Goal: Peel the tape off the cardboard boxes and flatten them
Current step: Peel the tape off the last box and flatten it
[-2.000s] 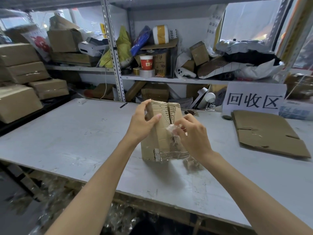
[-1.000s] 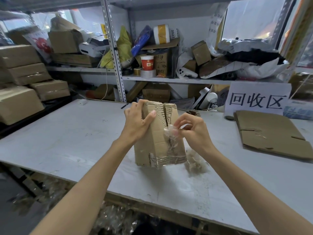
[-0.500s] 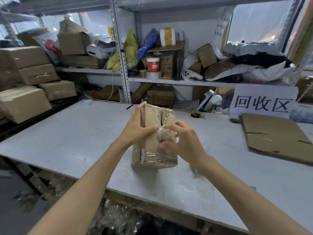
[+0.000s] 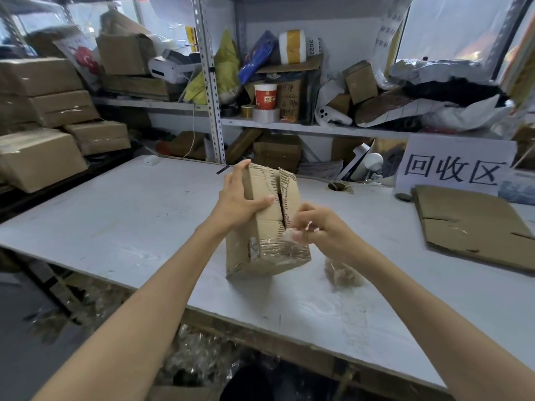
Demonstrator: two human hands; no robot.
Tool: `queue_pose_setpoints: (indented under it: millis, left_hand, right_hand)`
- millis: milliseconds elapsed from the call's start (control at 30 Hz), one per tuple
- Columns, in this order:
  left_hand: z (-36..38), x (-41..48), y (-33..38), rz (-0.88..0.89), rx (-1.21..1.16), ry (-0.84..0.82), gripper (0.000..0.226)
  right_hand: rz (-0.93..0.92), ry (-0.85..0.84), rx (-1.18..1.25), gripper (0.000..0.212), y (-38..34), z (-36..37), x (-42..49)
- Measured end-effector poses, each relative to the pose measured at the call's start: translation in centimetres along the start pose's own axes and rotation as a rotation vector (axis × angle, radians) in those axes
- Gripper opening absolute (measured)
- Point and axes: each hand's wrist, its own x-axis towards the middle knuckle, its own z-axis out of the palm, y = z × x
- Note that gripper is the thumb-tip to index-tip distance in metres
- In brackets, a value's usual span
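Your right fingers (image 4: 307,211) pinched the tape (image 4: 292,235), having drawn it down the box (image 4: 266,227) seam. Your left fingers (image 4: 236,180) gripped the box, standing on the desk (image 4: 115,227) between them. Bottom tape remained.

A white table (image 4: 115,227) is standing before grey metal shelving (image 4: 206,82) that is overflowing with clutter. Daylight is coming through a window (image 4: 451,27) at the right, above a white paper sign (image 4: 454,166) leaning there.
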Motion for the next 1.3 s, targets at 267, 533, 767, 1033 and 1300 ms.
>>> queue_pose_setpoints:
  millis: [267, 533, 767, 1033, 1300]
  left_hand:
    - [-0.3, -0.3, 0.1, -0.022, 0.112, -0.133, 0.102]
    - [-0.9, -1.0, -0.4, -0.073, 0.116, -0.180, 0.115]
    - [-0.1, -1.5, -0.1, -0.032, 0.164, -0.113, 0.109]
    - [1.1, -1.3, 1.0, 0.006, 0.213, -0.099, 0.107]
    - [1.7, -1.4, 1.0, -0.068, 0.258, -0.115, 0.123]
  right_hand:
    - [0.017, 0.459, -0.211, 0.035, 0.9, 0.7, -0.2]
    - [-0.189, 0.347, -0.144, 0.021, 1.7, 1.4, -1.2]
    - [-0.099, 0.186, -0.139, 0.016, 1.9, 0.3, -1.3]
    - [0.031, 0.091, -0.145, 0.014, 1.5, -2.1, -1.8]
    - [0.008, 0.277, -0.177, 0.030, -0.2, 1.1, -3.5]
